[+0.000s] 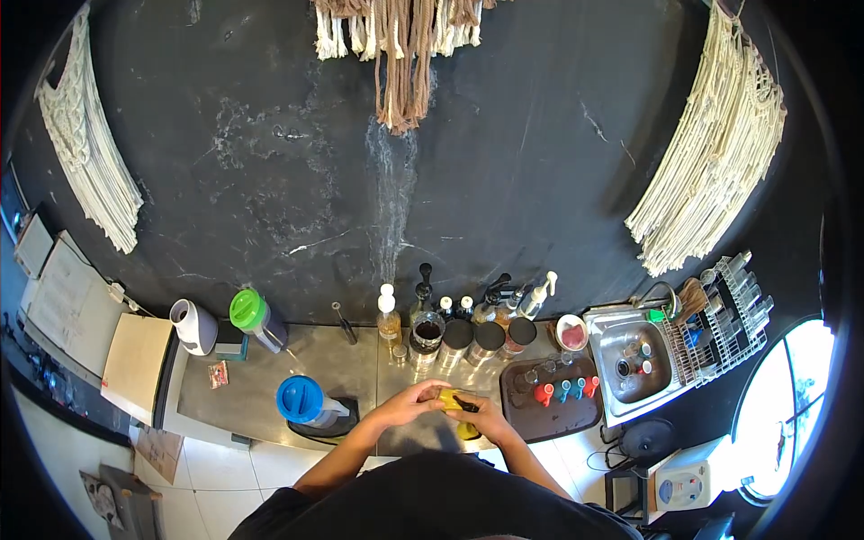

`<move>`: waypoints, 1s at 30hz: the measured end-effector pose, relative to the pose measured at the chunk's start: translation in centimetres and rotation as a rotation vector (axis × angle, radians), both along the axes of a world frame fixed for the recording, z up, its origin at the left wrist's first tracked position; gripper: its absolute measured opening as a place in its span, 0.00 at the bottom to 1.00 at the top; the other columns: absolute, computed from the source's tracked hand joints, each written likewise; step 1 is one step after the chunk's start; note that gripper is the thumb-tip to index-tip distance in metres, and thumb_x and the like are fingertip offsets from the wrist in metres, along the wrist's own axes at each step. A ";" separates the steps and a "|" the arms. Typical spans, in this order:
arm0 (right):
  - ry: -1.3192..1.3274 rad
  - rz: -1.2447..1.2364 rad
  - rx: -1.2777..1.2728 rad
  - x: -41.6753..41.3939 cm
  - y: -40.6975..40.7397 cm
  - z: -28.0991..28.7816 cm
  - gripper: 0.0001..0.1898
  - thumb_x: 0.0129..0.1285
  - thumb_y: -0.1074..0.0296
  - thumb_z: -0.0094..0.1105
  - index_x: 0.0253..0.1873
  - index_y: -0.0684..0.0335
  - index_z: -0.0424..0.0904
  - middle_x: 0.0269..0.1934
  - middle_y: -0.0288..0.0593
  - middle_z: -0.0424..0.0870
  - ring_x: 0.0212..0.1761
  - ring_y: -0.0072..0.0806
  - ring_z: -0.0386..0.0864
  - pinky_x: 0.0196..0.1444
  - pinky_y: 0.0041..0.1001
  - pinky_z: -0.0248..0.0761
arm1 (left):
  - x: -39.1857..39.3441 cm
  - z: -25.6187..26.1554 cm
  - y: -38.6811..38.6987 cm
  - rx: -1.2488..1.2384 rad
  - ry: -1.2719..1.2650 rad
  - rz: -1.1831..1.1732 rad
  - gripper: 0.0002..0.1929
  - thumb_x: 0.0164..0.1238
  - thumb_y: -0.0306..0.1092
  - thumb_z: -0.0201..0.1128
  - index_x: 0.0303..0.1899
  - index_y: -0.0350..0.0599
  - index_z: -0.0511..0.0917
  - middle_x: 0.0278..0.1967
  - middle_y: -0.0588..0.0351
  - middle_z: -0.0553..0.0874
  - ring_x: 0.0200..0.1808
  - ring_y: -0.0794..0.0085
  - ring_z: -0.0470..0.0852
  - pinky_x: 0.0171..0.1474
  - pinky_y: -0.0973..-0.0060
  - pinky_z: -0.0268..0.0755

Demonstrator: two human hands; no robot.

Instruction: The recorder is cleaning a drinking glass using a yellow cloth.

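My left hand [407,405] and my right hand [487,420] meet over the steel counter [398,371]. Both grip a small yellow object [448,398], whose exact kind I cannot tell. A dark part or piece shows beside my right fingers. Below the hands is a second patch of yellow [466,430], partly hidden; whether it belongs to the same object is unclear. Just beyond my hands stands an open glass jar with dark contents [428,329]. Several black-lidded jars, such as this jar [489,335], line up beside it.
To the right, a brown tray [553,426] carries small red and blue cups and glasses, near a steel sink [631,391] and a dish rack [725,331]. Pump bottles [536,297] line the wall. On the left stand a blue-lidded pitcher [300,399] and a green-lidded pitcher [248,309].
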State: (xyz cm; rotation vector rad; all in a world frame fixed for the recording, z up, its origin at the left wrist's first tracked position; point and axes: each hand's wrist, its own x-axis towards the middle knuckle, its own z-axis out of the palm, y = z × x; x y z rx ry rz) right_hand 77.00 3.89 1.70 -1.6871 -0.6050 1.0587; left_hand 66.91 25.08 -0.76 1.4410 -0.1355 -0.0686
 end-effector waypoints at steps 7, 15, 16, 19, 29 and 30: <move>-0.259 0.023 0.097 -0.6 0.0 -0.3 0.22 0.66 0.61 0.72 0.61 0.65 0.83 0.46 0.42 0.88 0.46 0.21 0.82 0.52 0.25 0.75 | -0.3 -3.4 0.8 -0.087 0.446 0.101 0.30 0.81 0.62 0.49 0.50 0.38 0.76 0.34 0.55 0.85 0.30 0.73 0.84 0.37 0.76 0.78; -0.584 0.158 0.129 -1.1 -0.1 -1.1 0.24 0.63 0.61 0.74 0.60 0.67 0.82 0.50 0.55 0.86 0.52 0.41 0.84 0.56 0.34 0.76 | -1.9 -2.5 -0.5 -0.124 0.534 0.065 0.27 0.82 0.59 0.49 0.46 0.41 0.80 0.33 0.57 0.84 0.33 0.75 0.80 0.44 0.77 0.73; -0.536 0.112 0.156 -1.3 -0.2 -1.5 0.25 0.63 0.60 0.74 0.60 0.68 0.82 0.51 0.52 0.86 0.50 0.38 0.84 0.55 0.31 0.76 | -1.8 -2.4 -0.9 -0.187 0.483 0.106 0.24 0.83 0.56 0.49 0.50 0.42 0.79 0.37 0.59 0.84 0.35 0.77 0.79 0.46 0.78 0.71; -0.228 0.023 0.133 -1.1 -0.4 -1.0 0.25 0.63 0.60 0.74 0.60 0.69 0.82 0.51 0.46 0.86 0.48 0.30 0.83 0.53 0.27 0.75 | -1.6 -3.1 -0.8 -0.145 0.300 0.092 0.21 0.85 0.50 0.50 0.63 0.44 0.75 0.48 0.63 0.81 0.46 0.79 0.77 0.54 0.79 0.69; -0.454 0.036 0.046 -1.4 -0.1 -0.2 0.31 0.59 0.57 0.77 0.63 0.69 0.79 0.50 0.54 0.86 0.49 0.36 0.85 0.54 0.30 0.76 | -0.7 -2.9 -0.1 -0.096 0.479 0.065 0.25 0.82 0.60 0.48 0.46 0.44 0.77 0.29 0.63 0.78 0.28 0.81 0.74 0.36 0.82 0.68; -0.449 0.032 0.043 -1.6 0.0 0.3 0.31 0.59 0.57 0.77 0.63 0.69 0.79 0.50 0.54 0.86 0.49 0.36 0.85 0.54 0.30 0.76 | -1.0 -2.7 -0.2 -0.109 0.587 0.017 0.25 0.82 0.61 0.48 0.42 0.46 0.77 0.25 0.65 0.76 0.24 0.82 0.72 0.32 0.81 0.65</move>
